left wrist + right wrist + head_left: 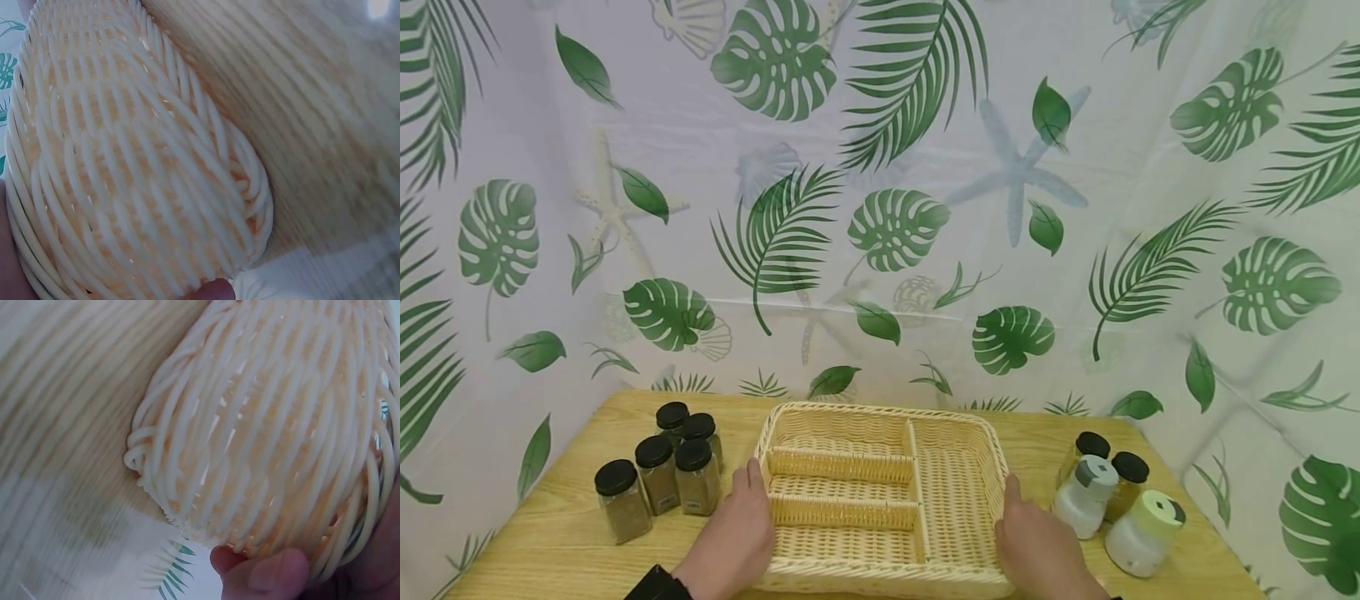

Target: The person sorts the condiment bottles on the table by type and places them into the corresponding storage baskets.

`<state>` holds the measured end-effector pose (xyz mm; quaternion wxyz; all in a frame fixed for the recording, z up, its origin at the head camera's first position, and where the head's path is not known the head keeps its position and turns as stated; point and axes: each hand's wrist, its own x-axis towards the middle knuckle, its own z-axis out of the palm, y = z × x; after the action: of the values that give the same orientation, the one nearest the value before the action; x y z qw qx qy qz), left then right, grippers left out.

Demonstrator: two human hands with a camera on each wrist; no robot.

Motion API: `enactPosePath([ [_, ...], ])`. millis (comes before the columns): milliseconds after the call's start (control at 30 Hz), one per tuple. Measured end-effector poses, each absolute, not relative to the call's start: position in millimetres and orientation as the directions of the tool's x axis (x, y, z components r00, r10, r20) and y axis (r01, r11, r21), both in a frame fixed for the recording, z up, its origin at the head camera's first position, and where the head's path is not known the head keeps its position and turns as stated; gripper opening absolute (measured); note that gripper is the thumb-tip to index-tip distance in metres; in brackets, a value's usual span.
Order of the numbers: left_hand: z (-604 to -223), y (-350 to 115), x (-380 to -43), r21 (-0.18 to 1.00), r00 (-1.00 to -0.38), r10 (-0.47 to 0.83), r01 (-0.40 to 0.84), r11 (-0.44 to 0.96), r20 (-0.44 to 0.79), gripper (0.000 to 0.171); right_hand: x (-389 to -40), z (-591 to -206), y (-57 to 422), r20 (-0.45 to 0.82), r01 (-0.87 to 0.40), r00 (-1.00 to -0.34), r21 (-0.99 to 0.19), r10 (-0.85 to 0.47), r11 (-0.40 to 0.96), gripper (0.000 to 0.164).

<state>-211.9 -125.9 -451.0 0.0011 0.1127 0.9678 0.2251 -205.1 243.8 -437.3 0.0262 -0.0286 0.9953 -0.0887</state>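
A pale woven basket (955,483) with dividers sits at the front middle of the wooden table in the head view. Its long compartment is on the right, and three shorter ones lie on the left. My left hand (741,533) grips the basket's left side, while my right hand (1041,546) holds the right side. In the left wrist view the basket's outer wall (125,156) fills much of the picture, with one fingertip (215,290) at its lower edge. Curled fingers (275,575) touch the weave in the right wrist view.
Several black-lidded jars (658,475) of brownish powder stand left of the basket. To the right are two more black-lidded jars (1127,483), a grey-lidded container (1084,500) and a yellow-green-lidded container (1142,537). A leaf-patterned cloth (895,333) hangs behind the table (542,533).
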Motion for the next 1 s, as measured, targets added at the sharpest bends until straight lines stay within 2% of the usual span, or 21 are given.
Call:
enactPosePath([
  [433, -448, -128, -204, 0.417, -0.969, 0.247, 0.234, 0.878, 0.024, 0.064, -198, -436, 243, -0.097, -0.01, -0.995, -0.21, -0.031, 0.978, 0.067],
  [733, -451, -132, -197, 0.401, -0.96, 0.274, 0.273, 0.874, 0.055, 0.058, -193, -436, 241, -0.11, -0.003, -0.994, -0.174, -0.022, 0.985, 0.066],
  [900, -451, -132, -196, 0.333, -0.945, 0.321, 0.322, 0.886, 0.061, 0.055, -192, -436, 240, -0.132, 0.027, -0.991, -0.174, 0.004, 0.984, 0.067],
  [1000, -452, -132, -195, 0.354, -0.95, 0.309, 0.308, 0.883, 0.055, 0.056, -191, -436, 239, -0.138, 0.039, -0.99, -0.18, 0.014, 0.983, 0.067],
])
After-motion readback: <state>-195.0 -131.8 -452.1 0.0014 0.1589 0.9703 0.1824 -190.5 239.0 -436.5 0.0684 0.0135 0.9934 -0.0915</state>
